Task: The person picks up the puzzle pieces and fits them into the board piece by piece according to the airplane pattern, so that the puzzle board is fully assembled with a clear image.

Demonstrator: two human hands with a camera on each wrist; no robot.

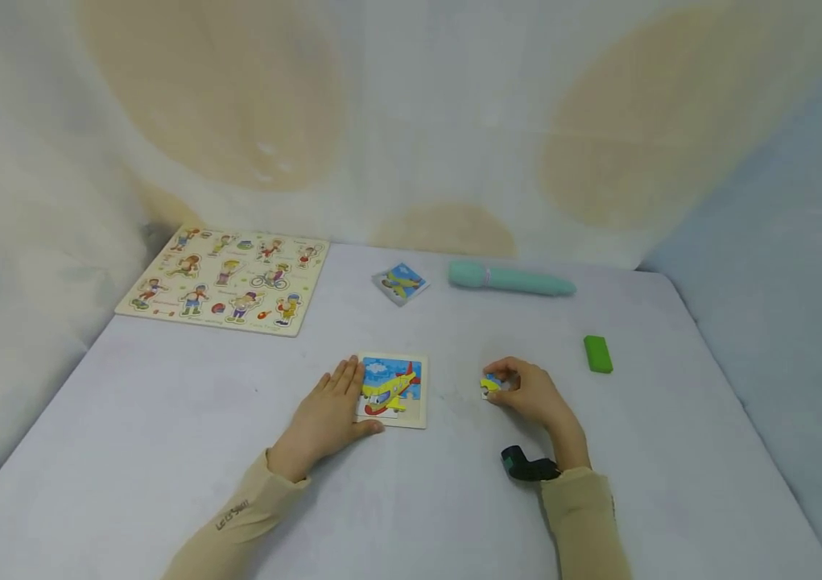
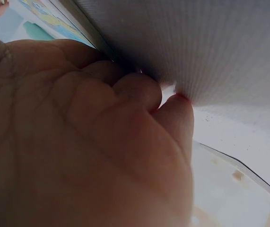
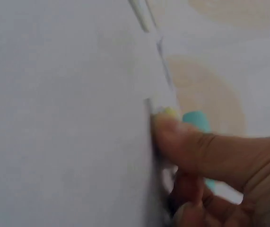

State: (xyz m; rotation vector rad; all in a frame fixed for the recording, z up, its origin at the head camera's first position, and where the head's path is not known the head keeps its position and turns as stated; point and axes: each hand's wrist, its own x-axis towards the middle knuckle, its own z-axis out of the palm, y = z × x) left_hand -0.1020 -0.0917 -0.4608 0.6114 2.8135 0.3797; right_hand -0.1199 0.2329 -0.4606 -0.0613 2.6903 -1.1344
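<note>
A small square jigsaw puzzle in a pale wooden frame lies on the table, showing a yellow and red aeroplane on blue sky. Along its left edge rests my left hand, fingers straight and thumb reaching below the lower left corner; the left wrist view shows the palm beside the frame's edge. To the right of the puzzle, my right hand pinches a yellow and blue puzzle piece between thumb and fingers, low over the table. In the right wrist view the thumb hides most of this piece.
A large wooden board with sports figures lies at the back left. Behind the puzzle are a small aeroplane picture card and a mint-green stick-shaped object. A green block lies right of my right hand.
</note>
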